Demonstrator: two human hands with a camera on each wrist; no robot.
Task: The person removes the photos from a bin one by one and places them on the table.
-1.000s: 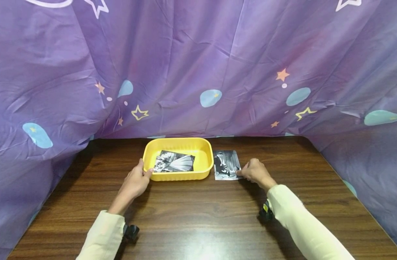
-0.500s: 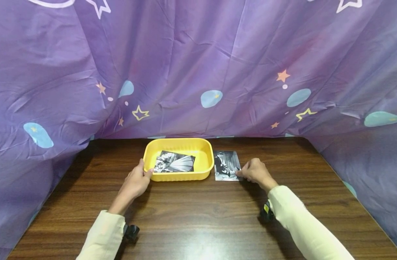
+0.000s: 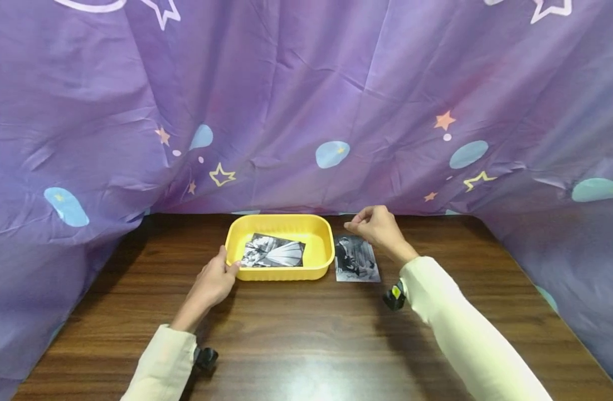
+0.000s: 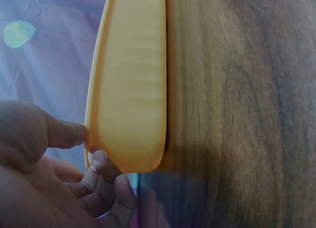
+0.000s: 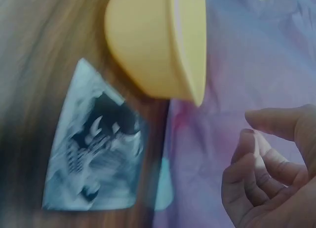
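Note:
My left hand [image 3: 217,280] pinches the near left corner of a yellow plastic tray [image 3: 281,274], thumb on the rim and fingers curled beneath it. Inside the tray lies a black-and-white photo print [image 3: 278,253] with a pale flared dress in it. A second black-and-white photo print [image 3: 356,264] rests flat on the table just right of the tray. Above its far edge hovers my right hand [image 3: 382,228], holding nothing. In the right wrist view the right thumb and index fingertip [image 5: 249,132] stand apart, the other fingers loosely bent.
The brown wood-grain table [image 3: 286,334] ends at the back against a purple curtain [image 3: 266,111] printed with stars and blobs. A black wrist camera [image 3: 204,358] is strapped under the left sleeve, and another black wrist camera [image 3: 394,296] under the right.
My right hand has let go of the near right corner of the table photo and risen, moving away from me and left. My left hand still holds the tray.

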